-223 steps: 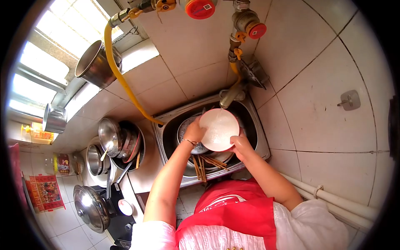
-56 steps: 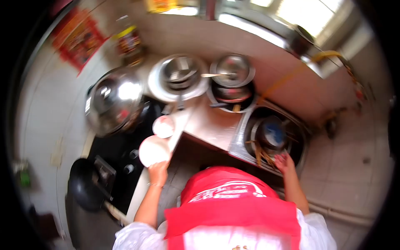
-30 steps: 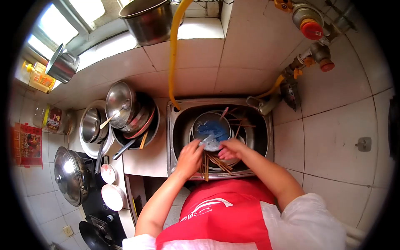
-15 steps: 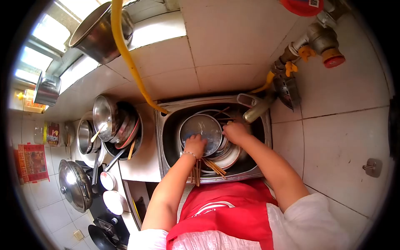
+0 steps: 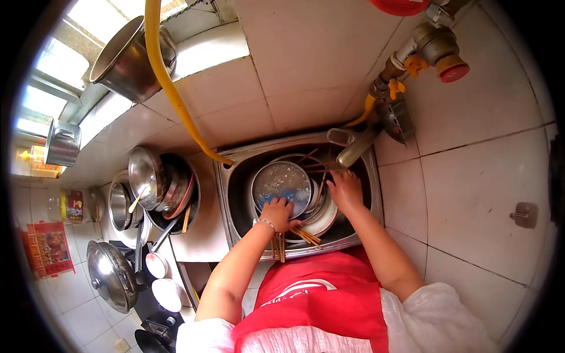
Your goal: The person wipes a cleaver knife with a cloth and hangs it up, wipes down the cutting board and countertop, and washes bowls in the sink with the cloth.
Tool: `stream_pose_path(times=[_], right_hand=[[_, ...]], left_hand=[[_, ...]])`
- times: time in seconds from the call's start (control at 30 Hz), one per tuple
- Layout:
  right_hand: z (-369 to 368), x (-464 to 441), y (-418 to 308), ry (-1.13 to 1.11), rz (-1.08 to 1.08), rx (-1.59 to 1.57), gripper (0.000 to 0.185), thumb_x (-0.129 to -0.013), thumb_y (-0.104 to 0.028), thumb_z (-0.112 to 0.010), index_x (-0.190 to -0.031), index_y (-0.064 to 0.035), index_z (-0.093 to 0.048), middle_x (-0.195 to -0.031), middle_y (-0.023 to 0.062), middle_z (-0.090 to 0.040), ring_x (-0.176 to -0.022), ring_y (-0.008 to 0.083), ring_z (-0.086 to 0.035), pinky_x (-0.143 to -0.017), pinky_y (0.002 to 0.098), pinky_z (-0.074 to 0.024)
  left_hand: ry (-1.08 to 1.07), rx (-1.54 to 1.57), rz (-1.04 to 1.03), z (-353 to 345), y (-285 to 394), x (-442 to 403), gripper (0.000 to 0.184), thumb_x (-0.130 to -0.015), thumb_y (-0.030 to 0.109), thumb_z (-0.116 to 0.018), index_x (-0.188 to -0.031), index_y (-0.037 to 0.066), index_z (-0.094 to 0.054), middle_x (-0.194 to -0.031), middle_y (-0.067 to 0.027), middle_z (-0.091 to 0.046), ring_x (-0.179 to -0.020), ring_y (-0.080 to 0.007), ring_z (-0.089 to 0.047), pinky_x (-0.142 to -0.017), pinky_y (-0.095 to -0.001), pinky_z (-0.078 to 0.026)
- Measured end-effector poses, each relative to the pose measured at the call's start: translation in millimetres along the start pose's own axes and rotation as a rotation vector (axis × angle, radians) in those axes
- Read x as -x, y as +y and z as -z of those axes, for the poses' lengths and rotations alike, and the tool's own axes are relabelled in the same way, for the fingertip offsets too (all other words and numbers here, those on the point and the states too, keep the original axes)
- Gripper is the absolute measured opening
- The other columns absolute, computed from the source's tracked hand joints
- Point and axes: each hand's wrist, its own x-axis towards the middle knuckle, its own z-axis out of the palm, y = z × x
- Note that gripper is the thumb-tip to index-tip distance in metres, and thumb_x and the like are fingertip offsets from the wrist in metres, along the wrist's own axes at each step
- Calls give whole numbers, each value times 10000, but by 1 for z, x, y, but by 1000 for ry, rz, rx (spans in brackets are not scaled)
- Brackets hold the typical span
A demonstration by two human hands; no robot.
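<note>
In the metal sink (image 5: 226, 200) stands a round metal bowl (image 5: 279, 176) of cloudy, bubbly water with something blue in it. My left hand (image 5: 276, 213) lies over the bowl's near edge, fingers spread and the fingertips at the blue thing. My right hand (image 5: 346, 188) is at the sink's right side below the faucet (image 5: 355, 150), its fingers apart with nothing visible in them. Under and beside the bowl are white plates (image 5: 322, 222). Several wooden chopsticks (image 5: 305, 235) lie at the sink's front edge, and others stick up behind the bowl.
Left of the sink, a black pan (image 5: 194, 206) holds stacked bowls, with metal pots (image 5: 120, 206) beyond. Two white bowls (image 5: 168, 294) stand near the stove by a lidded wok (image 5: 112, 276). A yellow hose (image 5: 170, 88) hangs behind the sink.
The white bowl held earlier over the sink now stands near the stove. Since the last frame, my right hand has opened and shifted slightly right; my left hand stays at the metal bowl.
</note>
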Motion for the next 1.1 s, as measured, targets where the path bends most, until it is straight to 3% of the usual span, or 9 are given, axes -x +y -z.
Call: stream_pose_path(times=[0.1,0.2,0.3,0.5,0.67,0.77,0.87,0.97,1.1], right_hand=[[-8,5,-19,-53,-117,-190,237,-823,-201,-632,-1008,-54,-617,-906,157,-626,-788,343,-614,-665,419,-493],[-24,26,-36,-485,-477,-602,342,-861,-271,-623,-1100,-34,-565,-1030,153,-614,-912,298,-618,-738,391,-512],[-26,44,-59,-819,-1397,-1386,429,-906,-361,-576,-1168,-30,-500,-1096,142,-600,-1004,260,-598,-837,412,-511],[-53,40,-80,-580,-1306,-2011,394,-871,-455,-599,-1049,-110,-532,-964,67,-587,-891,210,-587,-769,431,-526],[-36,38,-80,-538,-1325,-1830,497,-792,-469,-662,-1128,-136,-511,-957,38,-558,-883,192,-559,-736,386,-482],[2,32,-91,-99,-1170,-1575,419,-815,-301,-626,-1151,-117,-457,-940,37,-523,-847,185,-555,-750,349,-492],[24,30,-76,-152,-1202,-1547,467,-802,-271,-617,-1206,-133,-427,-999,52,-522,-874,193,-560,-712,343,-503],[38,34,-56,-266,-1062,-1570,652,-791,-189,-578,-1374,-157,-290,-1147,88,-500,-937,230,-572,-680,391,-531],[46,40,-39,-470,-957,-1600,788,-775,-133,-550,-1465,-151,-168,-1205,115,-485,-934,270,-586,-615,441,-545]], left_hand=[[40,-34,-78,-10,-2,2,388,-811,369,-613,-1083,92,-599,-1093,-123,-561,-1045,-341,-519,-837,-460,-450],[71,-67,-162,-15,-3,2,254,-809,232,-593,-1017,87,-602,-1020,-95,-584,-960,-328,-549,-771,-448,-472],[200,61,-184,-16,2,8,211,-793,194,-588,-961,67,-604,-991,-121,-595,-929,-337,-558,-759,-461,-472],[336,382,-119,2,16,3,169,-800,168,-586,-874,16,-599,-885,-194,-598,-852,-399,-555,-752,-472,-453],[538,710,-94,0,46,14,195,-795,162,-605,-865,-18,-582,-854,-223,-581,-810,-418,-548,-731,-476,-433],[530,778,-164,4,60,22,218,-876,198,-549,-878,-16,-588,-893,-229,-565,-864,-415,-531,-772,-452,-421],[370,845,-274,18,51,34,299,-949,254,-455,-958,6,-622,-1037,-213,-561,-1004,-383,-513,-871,-421,-399],[100,447,-361,27,21,41,335,-941,306,-434,-1074,93,-656,-1279,-130,-507,-1194,-321,-436,-986,-440,-355],[191,-114,-672,37,-19,17,291,-892,275,-501,-1093,129,-654,-1324,-89,-469,-1245,-283,-403,-1006,-418,-352]])
